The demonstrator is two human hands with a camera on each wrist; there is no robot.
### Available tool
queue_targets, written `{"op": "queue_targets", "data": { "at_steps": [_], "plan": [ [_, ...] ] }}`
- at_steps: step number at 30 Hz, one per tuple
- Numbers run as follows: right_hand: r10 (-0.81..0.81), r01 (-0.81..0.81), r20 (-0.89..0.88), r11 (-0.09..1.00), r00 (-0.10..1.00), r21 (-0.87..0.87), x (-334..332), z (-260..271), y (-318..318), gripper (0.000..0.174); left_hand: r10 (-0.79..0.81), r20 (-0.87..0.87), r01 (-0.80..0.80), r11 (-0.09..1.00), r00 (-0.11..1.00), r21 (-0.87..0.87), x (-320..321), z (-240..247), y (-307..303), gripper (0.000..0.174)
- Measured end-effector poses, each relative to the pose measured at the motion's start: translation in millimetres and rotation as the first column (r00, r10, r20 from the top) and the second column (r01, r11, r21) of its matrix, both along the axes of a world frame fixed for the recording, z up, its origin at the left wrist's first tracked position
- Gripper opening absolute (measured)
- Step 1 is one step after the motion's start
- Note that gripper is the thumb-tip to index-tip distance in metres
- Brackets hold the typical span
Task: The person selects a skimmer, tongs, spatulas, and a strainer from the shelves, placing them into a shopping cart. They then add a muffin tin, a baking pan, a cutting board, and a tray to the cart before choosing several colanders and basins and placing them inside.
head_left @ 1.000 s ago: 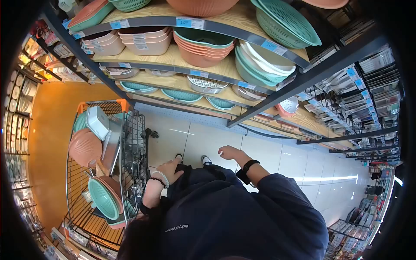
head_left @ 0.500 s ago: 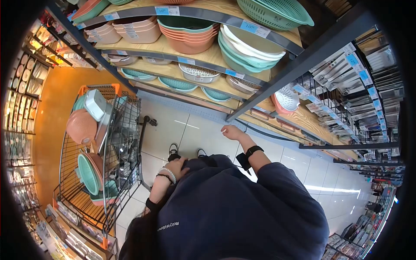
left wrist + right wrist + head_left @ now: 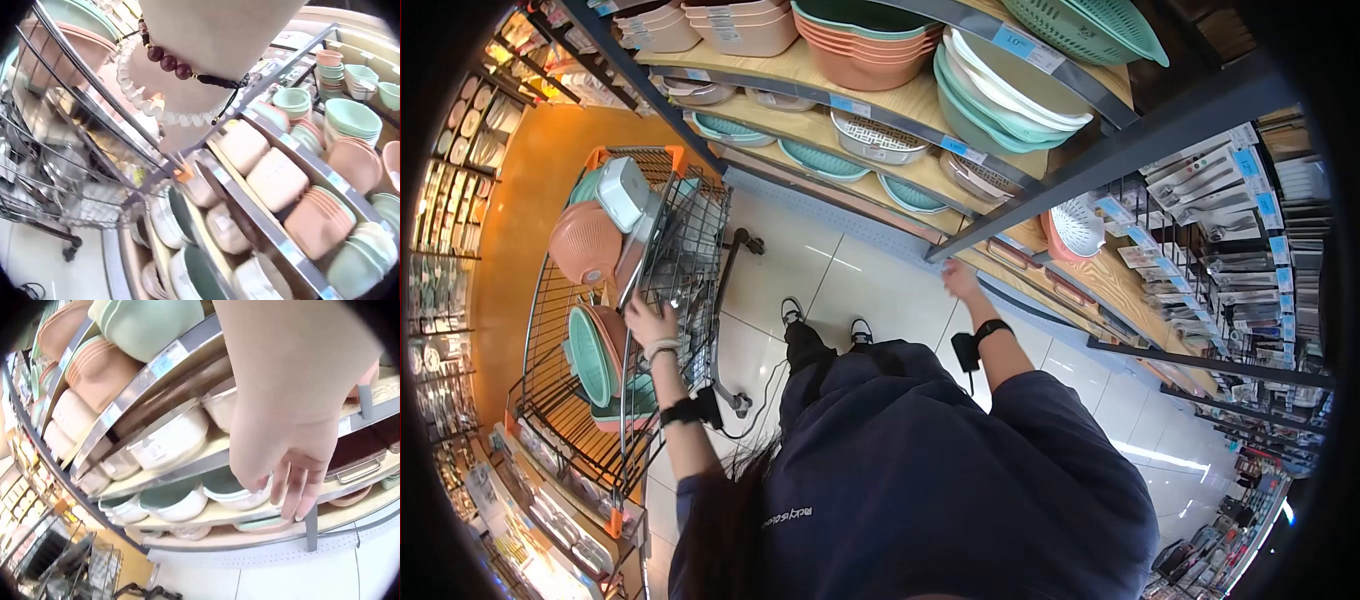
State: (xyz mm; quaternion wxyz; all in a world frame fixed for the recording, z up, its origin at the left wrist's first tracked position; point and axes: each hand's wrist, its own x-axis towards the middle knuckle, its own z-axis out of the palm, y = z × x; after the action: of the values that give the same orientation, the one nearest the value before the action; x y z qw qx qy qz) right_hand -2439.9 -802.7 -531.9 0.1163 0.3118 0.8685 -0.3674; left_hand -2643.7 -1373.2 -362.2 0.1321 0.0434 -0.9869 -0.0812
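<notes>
My left hand (image 3: 650,325) is at the near top rim of a wire shopping cart (image 3: 540,375), fingers loosely bent; whether it touches the rim I cannot tell. In the cart stand a pink colander (image 3: 586,243), a white and pale-green box (image 3: 622,193) and a green basin (image 3: 590,352) tilted against pink ones. The left wrist view shows the cart's wires (image 3: 94,75) beside this hand, its fingers hidden. My right hand (image 3: 961,279) hangs empty in front of the shelves; in the right wrist view the fingers of this hand (image 3: 281,462) are loosely curled.
Shelves ahead hold stacked pink basins (image 3: 865,55), white and green basins (image 3: 1010,95) and lower baskets (image 3: 878,136). A dark shelf post (image 3: 1040,205) slants past my right hand. Hanging utensils (image 3: 1200,185) are at the right. Tiled floor (image 3: 830,265) lies between cart and shelves.
My left hand has moved from the front of my body out to the cart's rim. My right hand has shifted slightly right and up. The feet have moved in view.
</notes>
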Motion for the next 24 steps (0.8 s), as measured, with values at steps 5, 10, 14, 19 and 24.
{"op": "queue_targets", "data": {
  "at_steps": [5, 10, 14, 19, 24],
  "plan": [
    [-0.415, 0.372, -0.193, 0.901, 0.889, -0.222, -57.9, 78.6, 42.1, 0.052, 0.055, 0.171, -0.05, 0.998, 0.984, -0.032, 7.2, -8.3, -54.5, 0.072],
    [-0.536, 0.48, -0.156, 0.828, 0.83, -0.289, -92.8, 109.6, 66.9, 0.062, -0.03, 0.099, 0.031, 1.0, 0.995, -0.006, 3.1, -29.9, -93.2, 0.047],
    [-0.587, 0.534, -0.088, 0.78, 0.805, -0.326, -120.4, 120.2, 62.1, 0.052, 0.15, 0.402, -0.121, 0.988, 0.903, -0.097, -8.3, 12.4, -62.7, 0.04],
    [-0.464, 0.407, -0.097, 0.846, 0.881, -0.345, -152.4, 111.9, 33.2, 0.032, 0.182, 0.488, -0.126, 0.981, 0.854, -0.146, -44.1, 8.8, -61.0, 0.042],
    [0.066, -0.039, 0.099, 0.966, 0.993, -0.256, -178.3, 59.2, -3.9, 0.026, 0.257, 0.626, -0.155, 0.965, 0.736, -0.214, -64.0, 20.1, -42.0, 0.052]
  ]
}}
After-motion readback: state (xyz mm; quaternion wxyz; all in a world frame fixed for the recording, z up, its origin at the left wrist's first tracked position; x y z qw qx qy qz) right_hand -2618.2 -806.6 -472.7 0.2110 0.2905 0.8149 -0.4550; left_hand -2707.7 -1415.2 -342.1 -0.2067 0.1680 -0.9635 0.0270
